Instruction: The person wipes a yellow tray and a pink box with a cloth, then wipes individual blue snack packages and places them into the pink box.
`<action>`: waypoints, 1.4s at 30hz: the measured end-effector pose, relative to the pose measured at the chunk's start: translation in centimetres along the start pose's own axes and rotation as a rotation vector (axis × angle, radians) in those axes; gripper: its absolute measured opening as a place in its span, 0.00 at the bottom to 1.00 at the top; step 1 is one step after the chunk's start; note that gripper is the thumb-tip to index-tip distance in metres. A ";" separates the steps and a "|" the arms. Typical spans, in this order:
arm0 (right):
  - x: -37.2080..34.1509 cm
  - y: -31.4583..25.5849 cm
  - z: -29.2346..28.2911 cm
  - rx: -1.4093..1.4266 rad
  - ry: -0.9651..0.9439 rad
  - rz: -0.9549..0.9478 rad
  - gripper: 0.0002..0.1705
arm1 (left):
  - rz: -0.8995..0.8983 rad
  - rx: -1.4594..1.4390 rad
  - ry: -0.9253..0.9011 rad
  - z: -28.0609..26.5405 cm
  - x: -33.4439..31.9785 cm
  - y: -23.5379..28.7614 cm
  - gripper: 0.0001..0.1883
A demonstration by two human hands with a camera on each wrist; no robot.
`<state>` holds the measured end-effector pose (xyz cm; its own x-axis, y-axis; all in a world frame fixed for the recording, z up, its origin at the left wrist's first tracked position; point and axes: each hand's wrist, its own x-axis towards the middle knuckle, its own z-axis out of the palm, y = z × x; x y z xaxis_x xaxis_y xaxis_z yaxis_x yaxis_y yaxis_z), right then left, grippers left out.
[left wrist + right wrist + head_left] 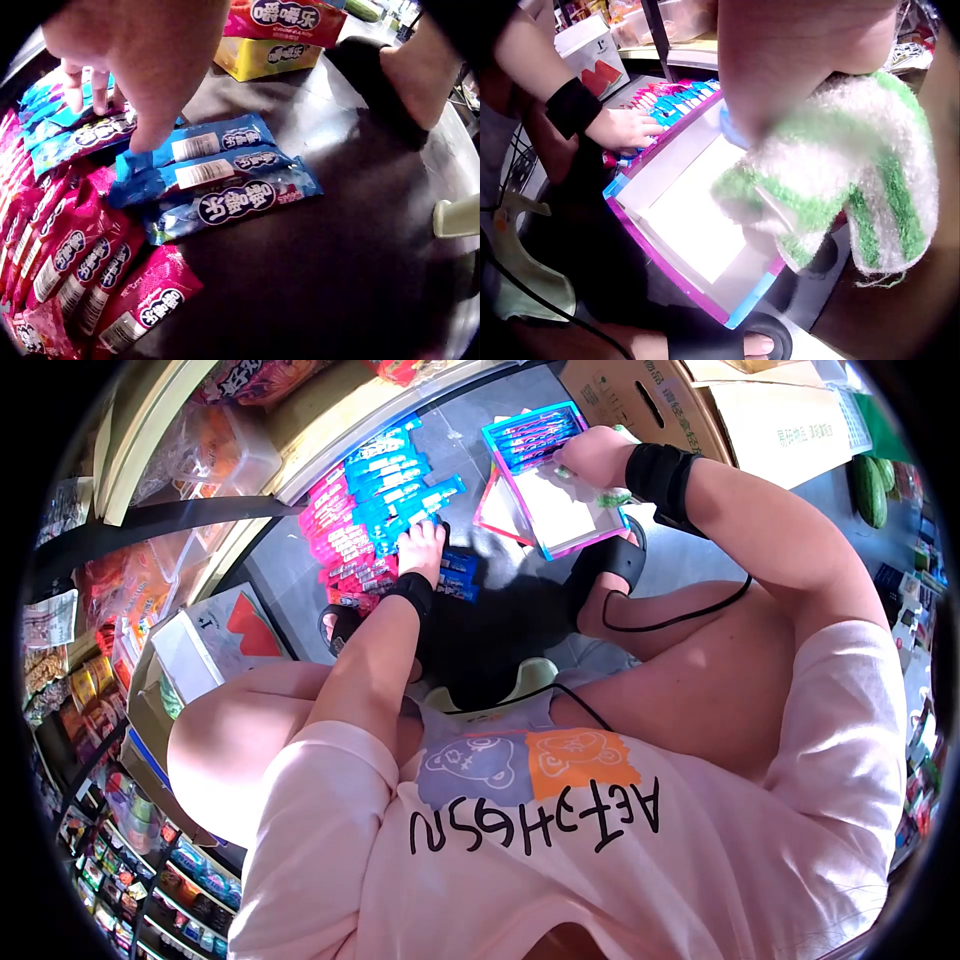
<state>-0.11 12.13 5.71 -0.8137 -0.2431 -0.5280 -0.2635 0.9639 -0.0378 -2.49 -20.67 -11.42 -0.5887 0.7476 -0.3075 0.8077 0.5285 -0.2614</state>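
My left hand (422, 550) rests on blue candy packets (385, 485) laid in overlapping rows, its fingers and thumb relaxed over them. Pink packets (71, 259) lie beside them in the left wrist view, with several blue ones (217, 176) right of the thumb. My right hand (595, 457) is over an open box (575, 510) with a pink and blue rim and blue packets at its far end. In the right wrist view that hand (802, 60) holds a fuzzy green and white striped cloth (840, 172), which hangs over the box's edge.
A large cardboard carton (680, 420) stands behind the box. Shelves with snacks (100, 690) line the left side. A yellow candy box (266, 58) stands under a red one (289, 22). Sandalled feet flank the packets, and a dark cable crosses one leg.
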 end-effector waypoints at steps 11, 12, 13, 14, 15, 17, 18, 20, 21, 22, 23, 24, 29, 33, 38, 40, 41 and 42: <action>-1.1 1.2 1.1 -0.156 0.094 0.006 0.28 | -0.027 0.058 -0.063 1.3 0.9 -2.8 0.09; -1.1 1.3 1.1 -0.127 0.085 0.026 0.28 | -0.044 0.051 -0.075 1.3 0.9 -2.7 0.10; -1.0 1.4 1.1 -0.098 0.076 0.046 0.28 | -0.062 0.044 -0.087 1.2 0.9 -2.8 0.10; -1.1 1.5 0.9 -0.074 0.071 0.061 0.27 | -0.081 0.037 -0.098 0.8 0.9 -2.9 0.11; -1.1 1.6 0.7 -0.051 0.068 0.077 0.25 | -0.101 0.032 -0.108 -0.7 0.9 -3.2 0.11; -1.2 1.8 0.3 0.012 0.061 0.116 0.24 | -0.129 -0.291 -0.153 -2.1 0.9 -3.9 0.20; -1.1 2.1 -0.1 0.047 0.058 0.141 0.24 | -0.145 -0.443 -0.209 -2.1 1.5 -4.6 0.22; -1.3 2.5 -1.5 0.096 0.074 0.149 0.22 | -0.149 -0.698 -0.186 -2.5 2.2 -5.7 0.23; -1.7 2.5 -2.8 0.112 0.088 0.132 0.20 | -0.179 -0.980 -0.239 -4.7 2.3 -6.0 0.23; -1.9 2.4 -4.1 0.126 0.105 0.117 0.17 | -0.203 -1.263 -0.287 -7.2 3.0 -6.4 0.23; -1.9 2.6 -5.1 0.158 0.233 0.090 0.17 | -0.218 -1.546 -0.329 -10.5 3.6 -6.7 0.23; -2.0 2.8 -6.1 0.187 0.361 0.062 0.17 | -0.197 -1.678 -0.233 -13.6 4.2 -6.4 0.21; -4.2 0.9 -16.1 0.321 0.986 -0.031 0.14 | 0.127 -2.088 0.062 -28.6 4.2 -4.8 0.16; -9.7 -4.7 -23.8 0.634 1.373 -0.180 0.04 | 0.255 -2.469 0.055 -36.8 0.5 -3.2 0.13; -11.2 -6.9 -23.6 0.255 1.278 -0.302 0.10 | 0.201 -2.666 0.290 -40.7 -3.2 -3.0 0.10; -9.8 -6.1 -22.3 0.169 1.306 -0.380 0.13 | 0.367 -2.838 0.187 -39.6 -3.1 -4.6 0.12; -9.9 -6.2 -22.5 0.172 1.267 -0.397 0.13 | 0.522 -2.928 0.079 -39.2 -3.0 -5.6 0.13; -10.3 -6.4 -22.6 0.177 1.229 -0.412 0.14 | 0.686 -3.003 -0.040 -38.9 -3.1 -6.3 0.14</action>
<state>-1.78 6.01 30.52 -0.6531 -0.3707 0.6603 -0.6105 0.7737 -0.1694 -4.47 -10.68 26.76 -0.4847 0.8679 0.1090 -0.8106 -0.4925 0.3168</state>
